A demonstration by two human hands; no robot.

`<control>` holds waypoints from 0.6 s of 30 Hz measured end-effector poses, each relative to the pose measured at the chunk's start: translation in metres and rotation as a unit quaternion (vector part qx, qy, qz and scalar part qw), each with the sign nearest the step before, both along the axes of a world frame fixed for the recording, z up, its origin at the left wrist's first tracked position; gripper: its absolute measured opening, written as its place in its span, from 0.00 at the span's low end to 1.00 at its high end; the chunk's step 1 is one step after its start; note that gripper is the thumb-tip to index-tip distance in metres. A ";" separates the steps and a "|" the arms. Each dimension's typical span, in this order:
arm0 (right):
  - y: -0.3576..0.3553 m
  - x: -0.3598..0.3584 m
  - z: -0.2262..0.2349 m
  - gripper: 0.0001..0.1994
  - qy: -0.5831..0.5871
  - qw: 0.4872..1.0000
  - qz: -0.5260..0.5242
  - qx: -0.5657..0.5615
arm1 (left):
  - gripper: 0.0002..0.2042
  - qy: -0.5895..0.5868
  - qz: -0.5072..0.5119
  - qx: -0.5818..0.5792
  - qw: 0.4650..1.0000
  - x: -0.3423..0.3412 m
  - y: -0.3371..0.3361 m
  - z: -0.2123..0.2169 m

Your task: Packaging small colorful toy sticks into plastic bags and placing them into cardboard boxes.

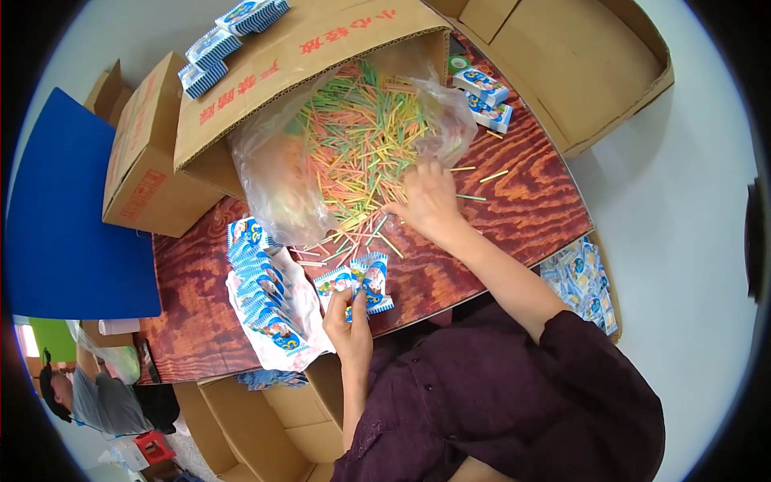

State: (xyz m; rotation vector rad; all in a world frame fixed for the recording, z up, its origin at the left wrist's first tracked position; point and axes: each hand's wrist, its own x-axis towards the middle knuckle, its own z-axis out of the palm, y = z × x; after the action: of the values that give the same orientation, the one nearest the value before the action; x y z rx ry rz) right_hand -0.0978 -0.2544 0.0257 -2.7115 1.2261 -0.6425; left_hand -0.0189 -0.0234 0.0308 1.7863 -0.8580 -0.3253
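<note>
- Nearest the camera, the person's dark purple sleeved top (514, 402) fills the lower right, both forearms reaching out from it over the table.
- The left hand (347, 317) is closed around the lower edges of a few small blue-and-white printed packets (357, 281), which fan upward from its fingers at the near edge of the table.
- Just left of that hand, a long overlapping row of the same kind of blue-and-white packets (259, 281) lies on a crumpled white plastic sheet (309, 309), running from the table's near edge away from the person.
- All of this rests on the dark reddish wood-grain tabletop (522, 209).
- Further out, the right hand (430, 201) lies palm down with fingers loosely curled at the near edge of a heap of thin coloured sticks (361, 145) in green, orange, yellow and pink; whether it grips any stick cannot be told.
- The sticks spill from a clear plastic bag (273, 177) that lines a brown cardboard box tipped on its side (297, 64), with a few stray sticks loose on the wood near the hand.
- Beyond the bag's right side, two small blue-and-white boxes (482, 96) sit on the table.
- At the far right stands an open empty brown cardboard carton (586, 72).
- On top of the tipped box lie more small blue-and-white boxes (229, 36).
</note>
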 end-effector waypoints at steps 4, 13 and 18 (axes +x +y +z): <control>0.003 0.020 -0.015 0.27 -0.028 1.000 -0.008 -0.007 | 0.04 0.016 0.010 -0.004 1.000 -0.001 0.002 0.003; -0.042 0.020 -0.014 0.16 -0.108 0.956 0.055 0.265 | 0.04 0.075 0.060 -0.009 0.995 0.004 0.027 0.003; -0.068 0.016 0.000 0.12 -0.238 0.794 0.118 0.547 | 0.04 0.102 0.054 -0.024 0.993 0.000 0.027 0.000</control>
State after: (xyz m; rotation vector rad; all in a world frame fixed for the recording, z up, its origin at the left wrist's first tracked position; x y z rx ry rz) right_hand -0.0813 -0.3226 0.0258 -1.5393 0.7241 -0.3490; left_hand -0.0187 0.0038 0.0308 1.7134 -0.6179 -0.4043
